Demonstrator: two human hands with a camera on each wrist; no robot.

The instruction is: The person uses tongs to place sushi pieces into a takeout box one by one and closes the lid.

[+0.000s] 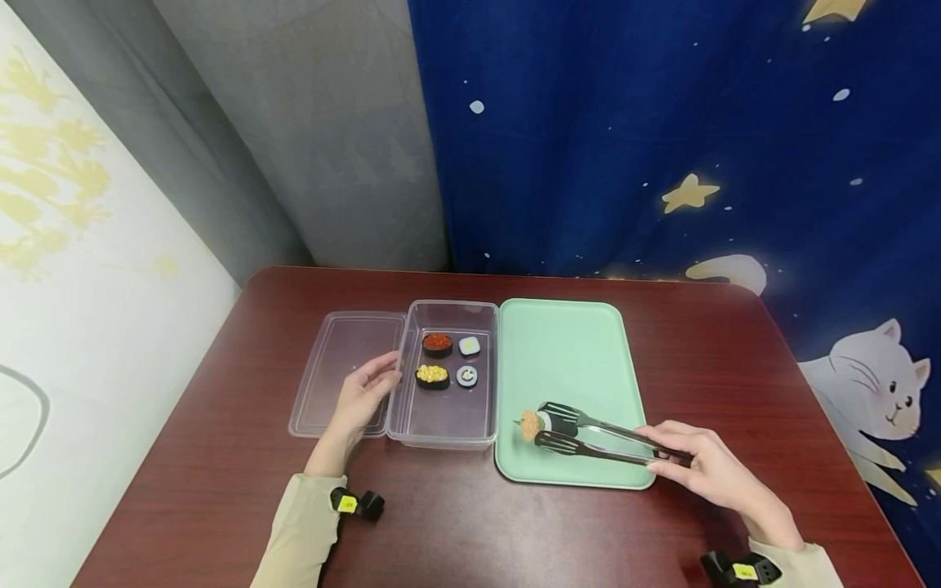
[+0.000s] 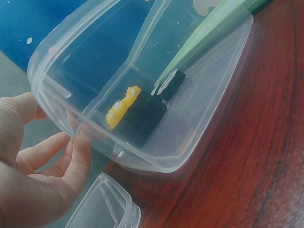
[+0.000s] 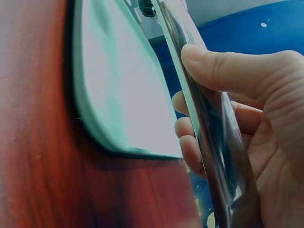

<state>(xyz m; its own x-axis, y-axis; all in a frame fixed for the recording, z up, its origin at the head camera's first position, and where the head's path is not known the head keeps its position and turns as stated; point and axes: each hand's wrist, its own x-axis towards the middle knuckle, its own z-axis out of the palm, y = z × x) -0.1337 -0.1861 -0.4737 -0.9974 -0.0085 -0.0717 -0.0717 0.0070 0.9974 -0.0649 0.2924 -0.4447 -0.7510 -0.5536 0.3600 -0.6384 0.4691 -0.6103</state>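
My left hand (image 1: pixel 367 390) grips the left rim of a clear plastic container (image 1: pixel 441 420), thumb and fingers on either side of it in the left wrist view. Inside sit a red-topped sushi piece (image 1: pixel 437 346), a yellow-topped sushi piece (image 1: pixel 432 377) and two small sushi rolls (image 1: pixel 466 376). With my right hand (image 1: pixel 709 467) I hold metal tongs (image 1: pixel 625 434), thumb on one arm and fingers round the other. Between their slotted tips is a sushi piece (image 1: pixel 530 425) with an orange top and dark wrap, over the tray's left part.
A light green tray (image 1: pixel 566 351) lies right against the container. On the left, a clear lid (image 1: pixel 345 359) rests on the dark red wooden table (image 1: pixel 441 514), partly behind my left hand. Curtains hang beyond the table's far edge.
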